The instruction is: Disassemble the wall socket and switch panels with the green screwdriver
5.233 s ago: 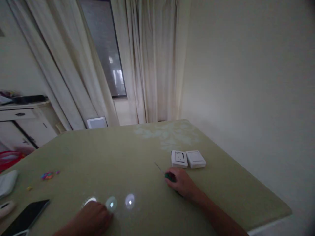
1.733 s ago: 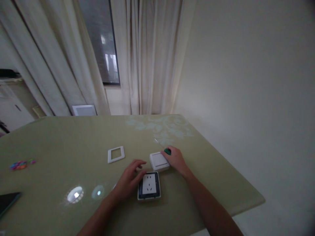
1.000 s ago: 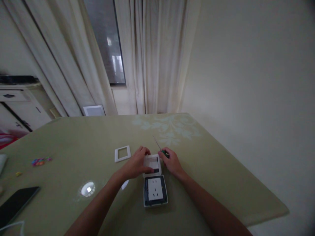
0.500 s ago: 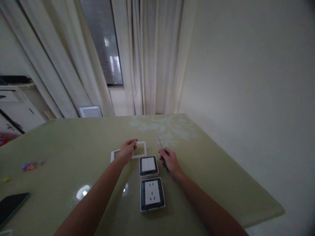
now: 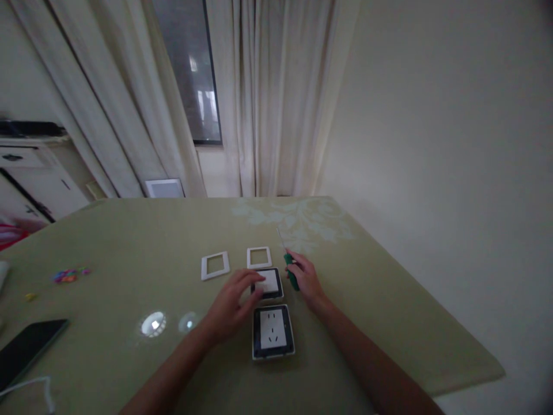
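My right hand (image 5: 305,274) is wrapped round the green handle of a screwdriver (image 5: 290,268), its thin metal shaft pointing up and away. Over the left side of a wall switch (image 5: 272,280) reaches my left hand (image 5: 237,297), thumb and fingers apart. Its fingertips cover part of the white rocker panel; whether they touch it I cannot tell. Just nearer to me lies a wall socket (image 5: 273,331) with a white face and dark surround. Two white cover frames lie beyond: the left frame (image 5: 215,275) and the right frame (image 5: 259,249), right behind the switch.
On the left of the green-covered table (image 5: 354,346) are a dark phone (image 5: 30,346), a white cable (image 5: 37,380) and small colourful pieces (image 5: 69,275). A wall (image 5: 432,173) borders the right side. Curtains (image 5: 268,104) hang behind the far edge.
My left hand has let go of the right white frame and moved back toward me, over the switch. My right hand still holds the screwdriver. The view has shifted slightly.
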Available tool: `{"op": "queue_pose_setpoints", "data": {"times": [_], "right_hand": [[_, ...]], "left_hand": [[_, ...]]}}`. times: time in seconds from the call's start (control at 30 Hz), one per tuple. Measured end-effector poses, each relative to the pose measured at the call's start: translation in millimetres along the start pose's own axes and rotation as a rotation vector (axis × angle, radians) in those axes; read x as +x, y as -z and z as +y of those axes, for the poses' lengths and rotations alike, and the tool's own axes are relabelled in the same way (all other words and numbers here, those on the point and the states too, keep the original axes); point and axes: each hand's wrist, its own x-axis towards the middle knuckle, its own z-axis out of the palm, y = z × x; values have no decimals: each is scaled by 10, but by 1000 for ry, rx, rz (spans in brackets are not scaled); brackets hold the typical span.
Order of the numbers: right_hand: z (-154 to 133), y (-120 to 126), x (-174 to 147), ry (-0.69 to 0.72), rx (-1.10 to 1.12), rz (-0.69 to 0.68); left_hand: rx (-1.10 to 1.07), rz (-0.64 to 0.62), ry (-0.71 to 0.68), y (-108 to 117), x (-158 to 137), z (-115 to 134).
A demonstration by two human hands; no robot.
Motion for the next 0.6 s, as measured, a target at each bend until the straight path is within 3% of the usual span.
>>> {"op": "queue_pose_setpoints", "data": {"times": [0.1, 0.17, 0.33, 0.43, 0.5, 0.6], "right_hand": [[-64, 49, 9, 100, -62, 15], [-139, 97, -1, 171, -97, 50], [-504, 168, -4, 344, -148, 178], [-866, 54, 36, 517, -170, 199], [-1116, -89, 53, 688, -179, 198], [-1384, -305, 23, 814, -195, 162]], "left_hand": [[149, -248, -154, -149, -361, 244], [233, -344, -174, -160, -468, 314], [203, -440, -69, 250, -456, 331], [195, -454, 28, 507, -423, 336], [214, -445, 35, 560, -421, 327], [251, -445, -16, 504, -475, 241]]}}
